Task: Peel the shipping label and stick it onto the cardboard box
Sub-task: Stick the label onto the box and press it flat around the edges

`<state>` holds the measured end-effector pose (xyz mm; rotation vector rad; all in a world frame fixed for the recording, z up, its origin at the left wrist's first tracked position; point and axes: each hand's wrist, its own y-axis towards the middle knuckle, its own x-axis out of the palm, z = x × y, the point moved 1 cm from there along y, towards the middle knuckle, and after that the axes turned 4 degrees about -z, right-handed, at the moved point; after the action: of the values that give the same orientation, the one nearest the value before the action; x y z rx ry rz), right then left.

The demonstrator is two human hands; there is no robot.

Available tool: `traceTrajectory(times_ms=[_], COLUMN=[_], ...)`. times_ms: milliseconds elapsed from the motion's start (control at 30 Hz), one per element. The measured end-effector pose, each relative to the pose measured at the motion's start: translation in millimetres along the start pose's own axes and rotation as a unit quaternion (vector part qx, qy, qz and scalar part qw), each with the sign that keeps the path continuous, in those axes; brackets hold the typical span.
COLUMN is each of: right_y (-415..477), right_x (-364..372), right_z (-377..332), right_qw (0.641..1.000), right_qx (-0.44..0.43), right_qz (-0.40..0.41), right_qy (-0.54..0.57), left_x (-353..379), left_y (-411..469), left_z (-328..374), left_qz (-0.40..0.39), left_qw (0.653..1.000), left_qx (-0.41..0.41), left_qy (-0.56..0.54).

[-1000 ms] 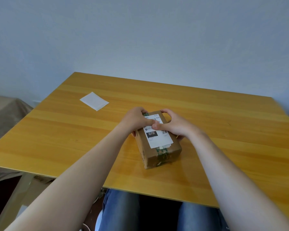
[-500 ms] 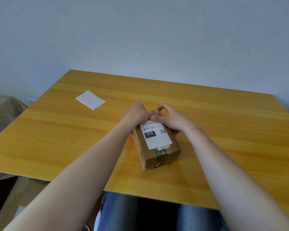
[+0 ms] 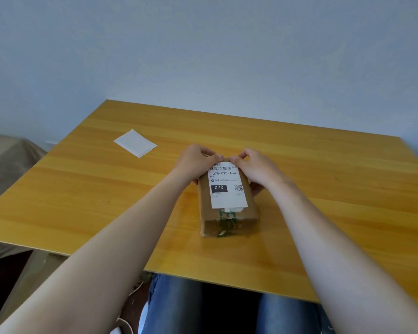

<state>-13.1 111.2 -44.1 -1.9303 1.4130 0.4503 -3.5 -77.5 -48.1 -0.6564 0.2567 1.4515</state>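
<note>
Both of your hands are closed around the far end of the cardboard box [image 3: 229, 227], which lies lengthwise on the worktop [image 3: 323, 189] with its near end pointing back at you. Your left hand [image 3: 196, 161] wraps the far left corner, its fingers curled over the end and its thumb down the side. Your right hand [image 3: 255, 168] cups the far right side, with its bent thumb and forefinger tips meeting the left hand's at the far edge of the shipping label [image 3: 228, 192].

That grip looks chosen for 2 jobs at once: it pins the box so it cannot slide, and it puts your fingertips on the last edge of the label that needs rubbing down. The label already lies flat on the top face, running from under your fingertips toward you, so the sticking step seems almost finished.

On the label you can read a barcode just below your fingertips, then "070-070-A80", a small "A80" beneath it, and "070" in white on a black block, with a QR code on the right-hand side. The finer print is too small to make out. Green-printed tape [image 3: 227, 219] runs from under the label's near edge down the box's near end.

A blank white sheet [image 3: 135, 142], probably the peeled backing, lies well apart to the far left of your left hand.
</note>
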Motion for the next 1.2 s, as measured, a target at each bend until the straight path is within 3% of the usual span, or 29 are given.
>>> traceTrajectory(times_ms=[133, 367, 867, 1200], right_y=[-6.4, -15.4, -5.1, 11.7], right_x=[-4.0, -2.2, 2.8, 1.1], right_z=[10.4, 16.5, 18.9, 11.1], right_qw=[0.999, 0.993, 0.996, 0.998], right_qx=[-0.007, -0.067, -0.057, -0.046], right_qz=[0.000, -0.093, -0.034, -0.002], right_qy=[0.034, 0.018, 0.067, 0.039], left_x=[-7.4, -4.0, 13.6, 10.8], left_y=[-2.5, -17.0, -11.2, 1.2], left_z=[-11.6, -10.2, -9.4, -7.2], left_qz=[-0.007, -0.162, -0.018, 0.017], left_qw=[0.993, 0.987, 0.999, 0.998], left_qx=[0.030, -0.008, -0.024, -0.032], left_qy=[-0.118, -0.001, -0.037, -0.043])
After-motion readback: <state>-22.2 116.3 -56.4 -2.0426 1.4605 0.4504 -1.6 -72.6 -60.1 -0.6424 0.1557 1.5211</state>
